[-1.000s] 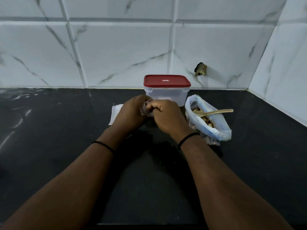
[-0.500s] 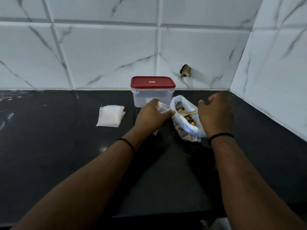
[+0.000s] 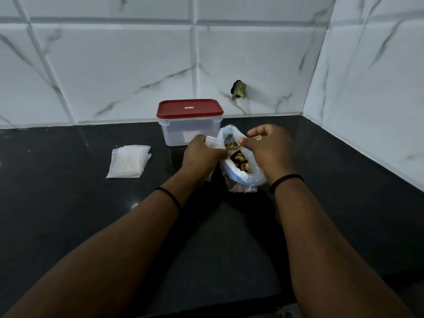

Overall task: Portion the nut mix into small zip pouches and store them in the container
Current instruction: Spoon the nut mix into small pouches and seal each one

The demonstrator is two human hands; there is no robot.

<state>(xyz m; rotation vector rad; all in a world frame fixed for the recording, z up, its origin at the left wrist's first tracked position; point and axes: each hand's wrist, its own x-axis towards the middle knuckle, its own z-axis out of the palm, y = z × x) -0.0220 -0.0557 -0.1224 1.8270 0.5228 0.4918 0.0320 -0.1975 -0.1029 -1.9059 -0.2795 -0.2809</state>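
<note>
A clear bag of nut mix (image 3: 249, 176) stands open on the black counter, brown nuts showing inside. My right hand (image 3: 269, 149) is over the bag's mouth and pinches the handle of a wooden spoon (image 3: 234, 149) whose bowl lies among the nuts. My left hand (image 3: 202, 157) grips a small clear zip pouch (image 3: 213, 143) right beside the bag's left rim. Behind them stands a clear container (image 3: 181, 134) with its red lid (image 3: 189, 108) on. A stack of empty zip pouches (image 3: 128, 160) lies flat to the left.
The black counter (image 3: 68, 203) meets white marble-look tiled walls at the back and on the right. A small brass fitting (image 3: 238, 89) sticks out of the back wall above the bag.
My right hand left the pouch, reached over the nut bag and took the spoon handle. My left hand carried the pouch right to the bag's rim. The view shifted right.
</note>
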